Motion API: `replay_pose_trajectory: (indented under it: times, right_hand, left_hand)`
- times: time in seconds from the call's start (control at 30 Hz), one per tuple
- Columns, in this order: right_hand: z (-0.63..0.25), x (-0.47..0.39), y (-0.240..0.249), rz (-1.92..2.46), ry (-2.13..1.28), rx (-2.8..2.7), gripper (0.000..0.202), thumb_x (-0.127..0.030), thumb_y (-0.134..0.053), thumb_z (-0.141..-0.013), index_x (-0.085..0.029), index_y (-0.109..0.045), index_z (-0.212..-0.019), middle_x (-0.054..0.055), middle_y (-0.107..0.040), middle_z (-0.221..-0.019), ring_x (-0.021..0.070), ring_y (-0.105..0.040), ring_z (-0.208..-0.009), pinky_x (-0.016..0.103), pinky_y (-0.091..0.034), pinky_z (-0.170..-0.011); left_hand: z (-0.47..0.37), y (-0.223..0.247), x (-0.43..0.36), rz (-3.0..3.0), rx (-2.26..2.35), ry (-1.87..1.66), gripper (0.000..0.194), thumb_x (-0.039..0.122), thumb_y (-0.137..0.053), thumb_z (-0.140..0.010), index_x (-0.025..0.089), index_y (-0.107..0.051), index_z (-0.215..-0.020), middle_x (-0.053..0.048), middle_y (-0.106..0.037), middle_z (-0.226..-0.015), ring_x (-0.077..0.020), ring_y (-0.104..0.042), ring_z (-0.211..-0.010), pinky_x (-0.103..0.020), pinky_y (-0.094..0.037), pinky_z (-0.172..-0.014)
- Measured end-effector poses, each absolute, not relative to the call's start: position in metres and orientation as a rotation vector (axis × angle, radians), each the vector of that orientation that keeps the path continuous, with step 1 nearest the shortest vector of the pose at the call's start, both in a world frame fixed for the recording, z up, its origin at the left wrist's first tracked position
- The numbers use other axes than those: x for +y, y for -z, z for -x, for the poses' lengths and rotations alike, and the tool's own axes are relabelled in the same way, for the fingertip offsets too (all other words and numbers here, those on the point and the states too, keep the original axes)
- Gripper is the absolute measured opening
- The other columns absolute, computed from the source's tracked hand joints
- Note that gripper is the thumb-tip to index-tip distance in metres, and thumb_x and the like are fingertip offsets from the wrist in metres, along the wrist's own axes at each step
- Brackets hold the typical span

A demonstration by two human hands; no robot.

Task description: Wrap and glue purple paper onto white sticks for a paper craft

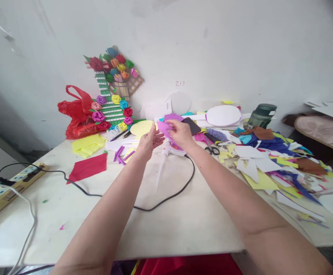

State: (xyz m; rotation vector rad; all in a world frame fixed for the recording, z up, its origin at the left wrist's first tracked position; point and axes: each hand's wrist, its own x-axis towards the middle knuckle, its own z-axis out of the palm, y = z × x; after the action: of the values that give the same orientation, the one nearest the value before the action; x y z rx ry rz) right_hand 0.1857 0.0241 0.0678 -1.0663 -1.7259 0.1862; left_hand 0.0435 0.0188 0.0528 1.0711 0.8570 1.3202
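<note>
**Thin Paper, Trailing Cord**

Across the counter (206,221), the left forearm (106,202) is crossing a black cord (147,210); snagging it could drag the white tool (173,151). At centre frame, the left hand (149,143) is spreading empty fingers; the right hand (180,133) is pinching purple paper (163,126), which hard tugging could tear.

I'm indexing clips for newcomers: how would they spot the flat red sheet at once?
On the left of the table, find the red bag at the back. Come forward past the crumpled yellow paper to the red sheet. It lies flat, dull and roughly four-sided, unlike the shiny, bunched-up bag.
</note>
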Motion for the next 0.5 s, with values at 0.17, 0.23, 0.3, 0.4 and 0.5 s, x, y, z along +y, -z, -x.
replay_pose_trajectory:
  times: [0.17, 0.23, 0.3, 0.4, 0.5]
  right_hand:
    - [-0.148, 0.012, -0.063, 0.913, -0.115, -2.163, 0.019, -0.017, -0.055, -0.070, -0.019, -0.066, -0.086, 0.005, -0.068, -0.089, 0.0202, -0.061, -0.083, 0.031, -0.046, -0.077]
    - [-0.148, 0.018, -0.063, 0.912, -0.198, -2.066, 0.018, -0.023, -0.053, -0.074, -0.017, -0.066, -0.085, 0.006, -0.068, -0.088, 0.0186, -0.061, -0.081, 0.030, -0.046, -0.075]
    - [-0.154, 0.030, -0.066, 0.972, -0.258, -1.930, 0.022, -0.024, -0.050, -0.076, -0.014, -0.066, -0.088, 0.009, -0.066, -0.091, 0.0183, -0.060, -0.082, 0.030, -0.046, -0.076]
    - [-0.163, 0.046, -0.070, 1.026, -0.457, -1.969, 0.033, -0.026, -0.058, -0.071, -0.014, -0.061, -0.102, 0.010, -0.062, -0.106, 0.0205, -0.057, -0.095, 0.033, -0.042, -0.083]
    - [-0.169, 0.056, -0.071, 1.009, -0.745, -2.035, 0.034, -0.034, -0.060, -0.069, -0.015, -0.062, -0.097, 0.007, -0.063, -0.099, 0.0204, -0.056, -0.092, 0.033, -0.042, -0.080]
  left_hand:
    - [-0.038, -0.046, 0.032, -0.793, 0.799, -1.554, 0.012, 0.022, -0.059, -0.071, 0.012, -0.054, -0.066, 0.000, -0.057, -0.059, -0.0092, -0.056, -0.057, -0.020, -0.045, -0.058]
    - [-0.031, -0.041, 0.037, -0.779, 0.856, -1.542, 0.004, 0.014, -0.058, -0.069, 0.012, -0.056, -0.066, 0.001, -0.056, -0.057, -0.0096, -0.054, -0.055, -0.020, -0.044, -0.054]
    - [-0.023, -0.037, 0.040, -0.795, 0.886, -1.495, 0.003, 0.015, -0.059, -0.068, 0.012, -0.057, -0.067, 0.001, -0.056, -0.056, -0.0100, -0.053, -0.053, -0.021, -0.043, -0.053]
    - [-0.014, -0.038, 0.039, -0.870, 0.815, -1.404, 0.010, 0.017, -0.063, -0.065, 0.011, -0.060, -0.072, -0.001, -0.059, -0.060, -0.0100, -0.053, -0.054, -0.021, -0.044, -0.054]
    - [-0.009, -0.044, 0.037, -0.959, 0.736, -1.353, 0.017, 0.021, -0.066, -0.063, 0.011, -0.061, -0.075, -0.003, -0.061, -0.064, -0.0113, -0.055, -0.058, -0.022, -0.046, -0.058]
